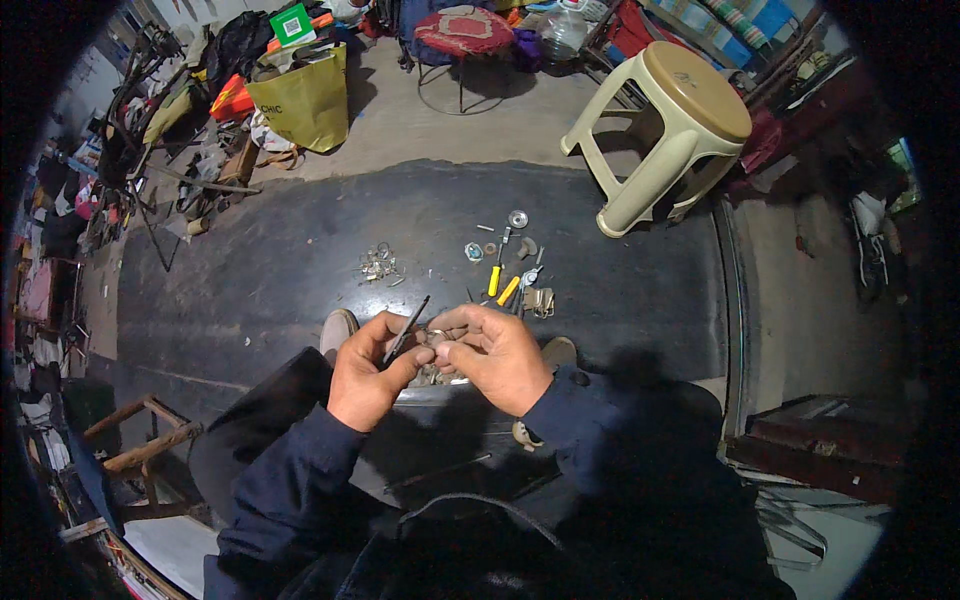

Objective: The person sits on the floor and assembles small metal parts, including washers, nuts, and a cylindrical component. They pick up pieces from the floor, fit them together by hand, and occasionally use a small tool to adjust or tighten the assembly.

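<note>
My left hand (362,385) is closed, with a dark slender tool (408,328) slanting up between its thumb and fingers. Close against it, my right hand (508,362) pinches a small round metal part (437,338). The left fingertips reach that part too; its exact kind is too small to tell. Just below the fingers, partly hidden by them, lie small metal pieces (432,376) above a pale edge. Beyond the right hand, two yellow-handled tools (495,279) rest on the dark mat, beside a metal bracket-like piece (540,302).
On the dark mat (250,240) lie a heap of small metal bits (378,264) and a shiny disc (518,218). A cream plastic stool (655,165) stands far right, a red-topped stool (463,32) at the back. Left of them is a yellow bag (305,105) among clutter.
</note>
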Tool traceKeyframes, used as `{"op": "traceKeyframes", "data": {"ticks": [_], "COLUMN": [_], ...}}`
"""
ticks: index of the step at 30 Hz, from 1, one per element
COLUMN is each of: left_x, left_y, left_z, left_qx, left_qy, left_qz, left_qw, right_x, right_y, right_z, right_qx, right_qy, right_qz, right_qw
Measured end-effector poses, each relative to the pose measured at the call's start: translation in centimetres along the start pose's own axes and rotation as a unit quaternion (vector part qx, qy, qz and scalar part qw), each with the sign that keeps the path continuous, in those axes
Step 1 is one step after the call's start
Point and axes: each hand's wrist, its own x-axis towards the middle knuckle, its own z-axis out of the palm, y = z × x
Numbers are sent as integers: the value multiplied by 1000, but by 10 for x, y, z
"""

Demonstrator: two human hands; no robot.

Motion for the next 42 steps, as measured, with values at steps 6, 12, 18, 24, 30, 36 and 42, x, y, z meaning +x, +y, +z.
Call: {"op": "traceKeyframes", "data": {"ticks": [6, 12, 18, 24, 30, 36, 42], "left_x": [1, -1, 0, -2, -1, -1, -3], "left_y": [0, -2, -2, -1, -2, -3, -1], "left_z": [-5, -7, -7, -9, -9, -7, 0], "left_qx": [39, 8, -41, -49, -63, 1, 92], "left_qy": [-22, -29, -45, -59, -63, -51, -56], "left_qz": [-16, -37, -25, -46, -65, -51, 14], "left_qw": [999, 999, 998, 996, 994, 997, 994], "right_x": [1, 1, 2, 0, 1, 3, 0], "right_y": [-1, 0, -2, -4, -5, -3, 0], "right_z": [0, -1, -2, -1, 0, 3, 2], "right_qx": [1, 5, -38, -80, -78, -70, -116], "right_qy": [-11, -1, 11, 20, 15, 8, -9], "right_qz": [-10, 2, 13, 23, 21, -30, -43], "right_qw": [1000, 1000, 999, 996, 997, 997, 992]}}
